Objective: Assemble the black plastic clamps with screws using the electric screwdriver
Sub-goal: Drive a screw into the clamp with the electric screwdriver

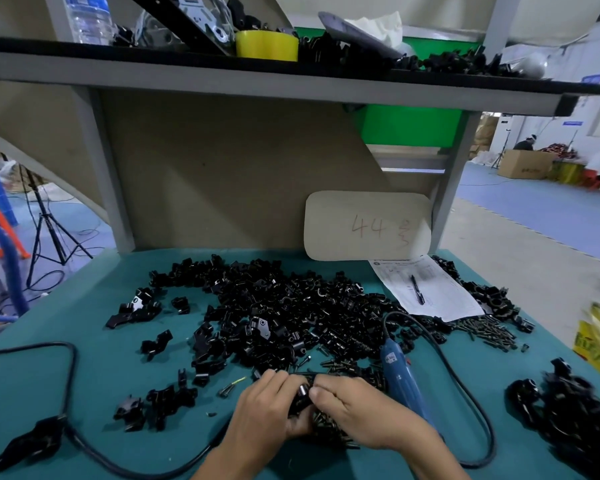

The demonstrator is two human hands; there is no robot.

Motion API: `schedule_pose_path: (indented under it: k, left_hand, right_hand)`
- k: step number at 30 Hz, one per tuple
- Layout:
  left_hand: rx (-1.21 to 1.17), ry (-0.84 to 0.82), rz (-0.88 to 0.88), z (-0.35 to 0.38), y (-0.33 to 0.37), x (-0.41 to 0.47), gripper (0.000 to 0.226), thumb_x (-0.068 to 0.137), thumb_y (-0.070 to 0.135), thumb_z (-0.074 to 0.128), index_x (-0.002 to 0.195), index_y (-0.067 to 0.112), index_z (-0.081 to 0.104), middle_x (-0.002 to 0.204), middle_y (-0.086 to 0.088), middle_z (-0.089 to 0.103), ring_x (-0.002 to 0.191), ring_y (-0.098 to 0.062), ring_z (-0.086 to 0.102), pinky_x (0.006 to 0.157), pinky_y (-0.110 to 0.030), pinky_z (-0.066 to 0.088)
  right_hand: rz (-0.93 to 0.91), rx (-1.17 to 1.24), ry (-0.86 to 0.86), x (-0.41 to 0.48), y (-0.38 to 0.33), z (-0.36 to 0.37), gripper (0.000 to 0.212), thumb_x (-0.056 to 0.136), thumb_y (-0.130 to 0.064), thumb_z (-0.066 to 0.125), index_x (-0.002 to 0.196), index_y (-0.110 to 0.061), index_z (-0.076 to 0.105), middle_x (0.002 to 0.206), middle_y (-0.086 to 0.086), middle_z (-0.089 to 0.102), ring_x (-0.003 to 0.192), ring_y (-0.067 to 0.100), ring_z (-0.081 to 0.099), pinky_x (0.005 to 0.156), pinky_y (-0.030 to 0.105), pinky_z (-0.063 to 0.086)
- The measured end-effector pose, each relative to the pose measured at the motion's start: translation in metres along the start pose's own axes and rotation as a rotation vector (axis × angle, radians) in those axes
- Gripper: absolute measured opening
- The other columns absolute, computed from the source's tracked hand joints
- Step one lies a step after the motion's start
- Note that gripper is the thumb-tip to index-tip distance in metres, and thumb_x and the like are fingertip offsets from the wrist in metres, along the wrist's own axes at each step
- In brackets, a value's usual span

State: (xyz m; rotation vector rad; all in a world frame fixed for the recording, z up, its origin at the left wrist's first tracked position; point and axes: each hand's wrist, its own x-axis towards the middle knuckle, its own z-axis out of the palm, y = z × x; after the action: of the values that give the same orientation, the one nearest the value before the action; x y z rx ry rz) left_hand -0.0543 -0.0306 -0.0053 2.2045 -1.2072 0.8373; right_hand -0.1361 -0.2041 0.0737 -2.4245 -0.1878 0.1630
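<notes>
Both hands are met low at the near edge of the table. The left hand (264, 407) is curled round a black clamp (302, 393), and the right hand (355, 408) is pinched onto the same piece from the other side, thumb pressed against it. Whether a screw is also pinched there cannot be told, since the joint is hidden by the fingers. The piece is judged to be held two-handed so that its parts can be lined up and a screw started before the driver is taken up.

Directly under the grip a heap of screws (329, 433) is kept, presumably so that one can be picked without reaching. Just right of the grip the blue electric screwdriver (404, 381) is laid down on the green table (94, 375), untouched. Beyond the grip the main pile of loose clamp parts (284, 313) is spread. Well to the right a separate dark heap (568, 417), probably finished clamps, is set apart. Beyond and to the right, a sheet of paper (444, 297) is laid with a pen (417, 289) on it.
</notes>
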Motion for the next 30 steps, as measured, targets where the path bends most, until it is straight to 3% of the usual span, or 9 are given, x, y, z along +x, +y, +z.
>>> schedule_pose_path:
  k: [5,7,10,12,16,21,26,28,30]
  left_hand:
    - [0.013,-0.096,0.005,-0.002,-0.013,-0.013,0.026,0.089,0.043,0.057,0.099,0.022,0.066,0.083,0.014,0.059,0.070,-0.002,0.052,0.057,-0.015,0.050]
    - [0.022,-0.115,-0.011,-0.003,-0.020,-0.019,0.032,0.093,0.049,0.052,0.100,0.022,0.067,0.083,0.014,0.060,0.069,-0.001,0.054,0.058,-0.012,0.048]
    - [0.061,-0.115,-0.023,-0.007,-0.027,-0.021,0.038,0.093,0.053,0.049,0.097,0.022,0.070,0.079,0.015,0.060,0.067,-0.002,0.056,0.058,-0.010,0.046]
    - [0.063,-0.126,-0.019,-0.007,-0.028,-0.021,0.040,0.092,0.054,0.049,0.095,0.022,0.072,0.077,0.015,0.061,0.065,-0.002,0.056,0.058,-0.011,0.046]
    - [0.041,-0.143,-0.031,-0.007,-0.024,-0.021,0.038,0.090,0.054,0.049,0.094,0.025,0.073,0.076,0.019,0.062,0.064,0.002,0.058,0.057,-0.009,0.047]
    - [-0.019,-0.222,-0.079,-0.007,-0.019,-0.024,0.035,0.085,0.059,0.046,0.085,0.036,0.072,0.071,0.029,0.060,0.059,0.015,0.054,0.058,0.002,0.043]
    - [-0.057,-0.237,-0.134,-0.010,-0.016,-0.023,0.035,0.090,0.056,0.041,0.093,0.034,0.069,0.077,0.027,0.061,0.064,0.014,0.056,0.060,-0.001,0.046]
    - [-0.045,-0.203,-0.178,-0.011,-0.019,-0.026,0.048,0.094,0.062,0.027,0.106,0.031,0.061,0.091,0.025,0.055,0.076,0.009,0.055,0.064,-0.006,0.046]
    - [-0.077,-0.235,-0.234,-0.012,-0.019,-0.029,0.053,0.094,0.065,0.022,0.107,0.027,0.057,0.089,0.021,0.056,0.073,0.002,0.055,0.060,-0.009,0.043]
  right_hand:
    - [0.125,-0.130,0.083,-0.008,0.015,-0.004,0.045,0.096,-0.074,0.030,0.082,-0.036,0.051,0.080,-0.015,0.055,0.074,0.001,0.051,0.070,0.027,0.045]
    - [0.310,-0.360,0.271,-0.020,0.035,-0.012,0.047,0.094,-0.077,0.029,0.111,-0.040,0.053,0.106,-0.015,0.058,0.099,0.007,0.056,0.086,0.029,0.051]
    - [0.634,-0.608,0.302,-0.040,0.064,-0.018,0.071,0.096,-0.074,0.038,0.147,-0.026,0.028,0.132,0.001,0.049,0.119,0.025,0.051,0.095,0.033,0.045]
    - [0.720,-0.526,0.266,-0.046,0.074,-0.015,0.075,0.095,-0.070,0.049,0.148,-0.024,0.023,0.127,0.004,0.047,0.115,0.029,0.056,0.084,0.035,0.045]
    - [0.734,-0.426,0.230,-0.050,0.081,-0.026,0.047,0.096,-0.060,0.057,0.113,-0.019,0.041,0.103,-0.001,0.050,0.092,0.022,0.062,0.066,0.029,0.043]
    - [0.624,0.469,0.523,-0.059,0.095,-0.038,0.030,0.101,-0.027,0.064,0.090,0.001,0.067,0.067,0.004,0.064,0.062,0.019,0.056,0.062,0.031,0.039]
    - [0.423,1.560,0.690,-0.042,0.077,-0.022,0.021,0.103,-0.033,0.055,0.115,-0.016,0.059,0.106,0.023,0.076,0.091,0.040,0.076,0.066,0.046,0.064]
    - [0.329,1.762,0.769,-0.029,0.069,-0.011,0.021,0.100,-0.033,0.057,0.107,-0.014,0.057,0.092,0.017,0.074,0.079,0.031,0.073,0.069,0.051,0.064]
    - [0.286,1.852,0.884,-0.015,0.060,0.001,0.032,0.096,-0.044,0.060,0.096,-0.013,0.057,0.074,0.005,0.064,0.064,0.018,0.062,0.063,0.038,0.063]
